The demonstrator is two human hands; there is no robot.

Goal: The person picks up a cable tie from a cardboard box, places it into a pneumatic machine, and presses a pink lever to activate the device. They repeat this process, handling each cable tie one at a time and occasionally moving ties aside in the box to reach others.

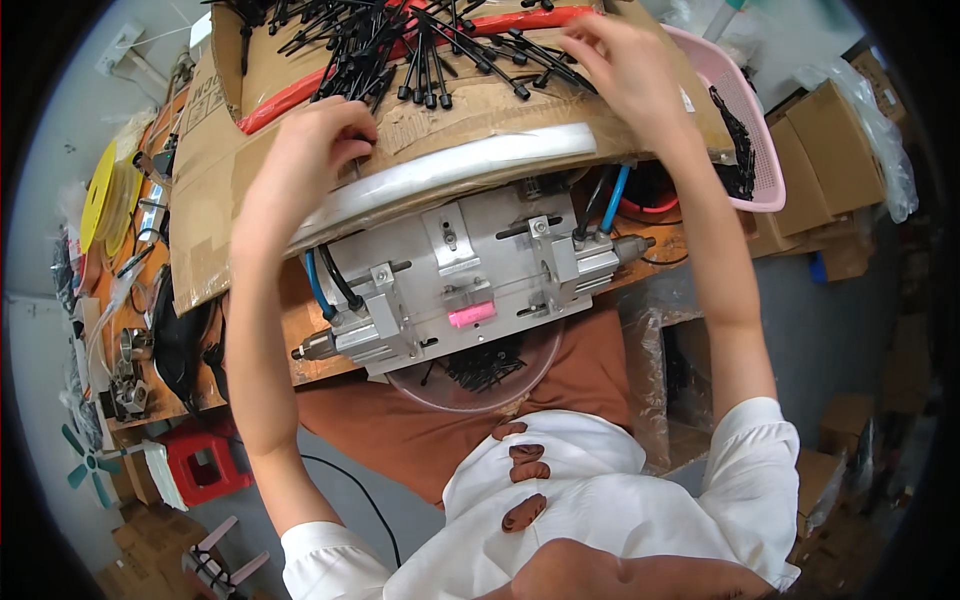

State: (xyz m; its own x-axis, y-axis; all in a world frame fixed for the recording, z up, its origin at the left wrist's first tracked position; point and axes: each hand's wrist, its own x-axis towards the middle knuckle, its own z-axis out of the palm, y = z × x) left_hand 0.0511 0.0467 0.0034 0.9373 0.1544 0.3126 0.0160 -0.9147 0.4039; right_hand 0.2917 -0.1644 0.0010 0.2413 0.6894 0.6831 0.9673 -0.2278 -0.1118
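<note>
Currently, both hands are at the heap of black rods (430, 70) on the cardboard (205, 185).
The rods lie beyond the white strip (460, 170), partly across the red strip (285, 103). Long axes are mixed: at the front middle, several run nearly straight away from the person, thick heads toward the body; right of these, others slant, heads toward the near right. The left hand (312, 145) is at the heap's near left edge, fingers curled; whether it grips a rod cannot be told. The right hand (632, 78) is at the right end, fingers bent, fingertips beside the rods; its grip also cannot be told. Nearer the person, the metal fixture (410, 262) with a pink block (471, 314) stands on the bench (308, 373).
</note>
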